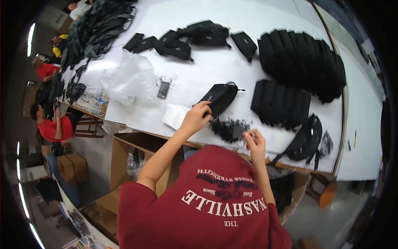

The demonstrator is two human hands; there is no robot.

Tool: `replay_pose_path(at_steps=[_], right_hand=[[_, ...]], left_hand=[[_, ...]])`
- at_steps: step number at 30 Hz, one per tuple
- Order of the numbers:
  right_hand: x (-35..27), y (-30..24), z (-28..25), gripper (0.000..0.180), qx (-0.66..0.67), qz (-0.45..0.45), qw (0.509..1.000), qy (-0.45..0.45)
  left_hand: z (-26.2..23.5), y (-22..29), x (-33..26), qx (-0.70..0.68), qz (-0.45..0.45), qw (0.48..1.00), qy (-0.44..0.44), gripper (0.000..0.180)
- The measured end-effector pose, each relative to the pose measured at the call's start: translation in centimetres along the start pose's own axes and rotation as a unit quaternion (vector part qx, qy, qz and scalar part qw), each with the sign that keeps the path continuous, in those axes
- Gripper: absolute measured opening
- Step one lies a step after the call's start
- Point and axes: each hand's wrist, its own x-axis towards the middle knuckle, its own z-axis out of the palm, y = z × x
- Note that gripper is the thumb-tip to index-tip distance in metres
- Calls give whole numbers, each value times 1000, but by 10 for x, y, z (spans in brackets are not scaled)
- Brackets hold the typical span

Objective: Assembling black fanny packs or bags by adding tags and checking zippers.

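Observation:
A black zippered pouch [222, 98] lies on the white table in front of me, tilted, with a small pull tab at its far right end. My left hand [199, 116] has its fingers closed on the near left end of that pouch. Nearer to me spreads a tangled heap of small black tags with thin strings [226, 129]. Over the right edge of the heap, my right hand [254, 142] pinches a dark square tag [239, 132] between thumb and fingers. White paper sheets [175, 115] lie beside my left wrist.
Stacked black pouches [280, 103] and a larger row [300, 62] fill the right side. A black waist bag [304, 139] lies near the right edge. More pouches [203, 33] lie farther back. A clear plastic bag [132, 79] is at left. Cardboard boxes [124, 162] stand below the table edge.

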Motion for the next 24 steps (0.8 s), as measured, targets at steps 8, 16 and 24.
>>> replay_pose_path(at_steps=[8, 16, 24], right_hand=[[4, 16, -25, 12, -198, -3, 979, -37], [-3, 8, -25, 15, -326, -24, 944, -48], [2, 9, -4, 17, -303, -74, 948, -59]], left_hand=[[52, 18, -35, 25, 69, 993, -93, 12], [44, 14, -42, 17, 34, 992, -120, 11], [5, 37, -38, -105, -20, 983, -149, 18]])
